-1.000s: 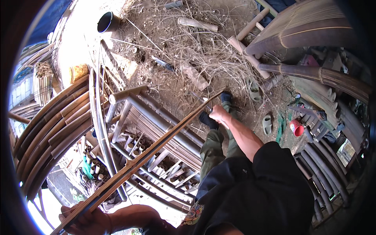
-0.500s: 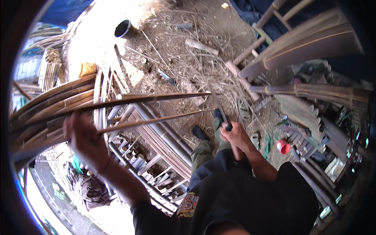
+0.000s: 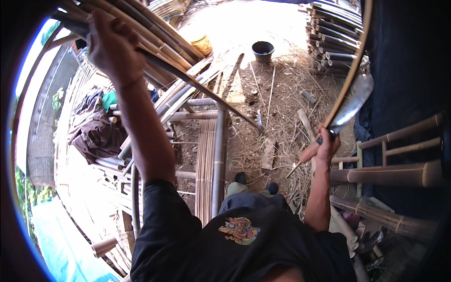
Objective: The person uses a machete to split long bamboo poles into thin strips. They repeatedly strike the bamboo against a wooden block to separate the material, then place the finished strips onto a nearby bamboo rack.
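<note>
My left hand (image 3: 115, 54) is raised at the upper left, its fingers closed around a dark bamboo strip (image 3: 197, 85). That strip slants down to the right, its thin end above the littered ground. At the right, my right hand (image 3: 325, 142) grips a machete by its wooden handle (image 3: 308, 152). The broad, shiny machete blade (image 3: 353, 99) points up and to the right. A pale, bent bamboo strip (image 3: 348, 80) passes through the same hand, alongside the blade. Its lower end pokes out below the fist, and its upper part leaves the view at the top.
A bamboo frame (image 3: 219, 160) stands left of my legs, with bamboo poles (image 3: 174, 56) behind it. Ahead are a black bucket (image 3: 262, 50) and a stack of bamboo (image 3: 331, 35). Shavings (image 3: 291, 136) litter the ground. Bamboo furniture (image 3: 387, 175) stands at the right.
The two bamboo lengths, earlier side by side at the left, are now far apart. My left hand has risen with the dark one; my right hand has swung outward with the machete. The view has turned left.
</note>
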`<action>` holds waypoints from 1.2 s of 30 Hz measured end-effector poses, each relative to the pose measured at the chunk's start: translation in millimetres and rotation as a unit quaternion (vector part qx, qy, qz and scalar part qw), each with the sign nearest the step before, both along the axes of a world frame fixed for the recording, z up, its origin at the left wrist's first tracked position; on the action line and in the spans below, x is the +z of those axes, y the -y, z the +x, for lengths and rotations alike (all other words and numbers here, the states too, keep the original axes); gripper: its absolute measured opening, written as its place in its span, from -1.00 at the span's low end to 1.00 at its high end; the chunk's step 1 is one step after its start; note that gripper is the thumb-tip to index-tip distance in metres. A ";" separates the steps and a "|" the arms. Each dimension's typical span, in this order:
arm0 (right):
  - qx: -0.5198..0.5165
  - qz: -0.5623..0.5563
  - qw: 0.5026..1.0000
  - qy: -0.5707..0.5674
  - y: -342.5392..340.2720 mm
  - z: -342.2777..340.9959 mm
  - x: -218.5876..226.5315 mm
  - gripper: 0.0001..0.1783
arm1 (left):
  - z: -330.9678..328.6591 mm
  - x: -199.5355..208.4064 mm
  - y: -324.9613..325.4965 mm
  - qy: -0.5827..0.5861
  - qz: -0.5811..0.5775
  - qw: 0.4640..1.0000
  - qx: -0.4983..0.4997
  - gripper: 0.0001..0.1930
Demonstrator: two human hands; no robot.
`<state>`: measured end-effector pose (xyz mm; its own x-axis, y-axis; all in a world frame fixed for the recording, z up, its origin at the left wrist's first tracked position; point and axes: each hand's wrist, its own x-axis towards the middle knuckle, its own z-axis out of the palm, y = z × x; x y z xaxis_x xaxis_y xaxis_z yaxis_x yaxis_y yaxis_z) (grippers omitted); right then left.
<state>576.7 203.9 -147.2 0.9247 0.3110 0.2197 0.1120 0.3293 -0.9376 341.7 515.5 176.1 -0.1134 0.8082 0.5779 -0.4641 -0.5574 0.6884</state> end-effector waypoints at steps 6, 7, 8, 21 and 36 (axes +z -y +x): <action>-0.031 -0.005 0.999 -0.029 4.0 -9.4 8.1 -0.54 | -126.4 -109.6 -130.3 -0.101 -0.160 0.964 0.188 -0.58; -0.034 -0.003 0.999 -0.034 1.5 -14.0 7.8 -0.53 | -135.8 -144.2 -145.5 -0.143 -0.240 0.952 0.124 -0.47; -0.021 0.007 0.999 -0.044 -9.2 -22.6 8.6 -0.52 | -187.3 -197.4 -186.5 -0.111 -0.338 0.935 -0.002 -0.49; 0.167 -0.024 0.985 0.036 -137.5 -69.3 109.1 -0.59 | -80.8 -310.7 -90.5 -0.474 -0.251 0.812 -0.231 -0.39; 0.450 0.022 0.889 -0.080 -180.7 -14.7 237.3 -0.37 | -55.0 -256.5 183.3 -0.265 -0.157 0.938 -0.157 -0.80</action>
<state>562.0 384.7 90.1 0.3268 0.9350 0.1380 -0.3494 0.2552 -0.9016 286.7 332.2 -80.5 0.3947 0.8936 0.2139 -0.1179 -0.1816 0.9763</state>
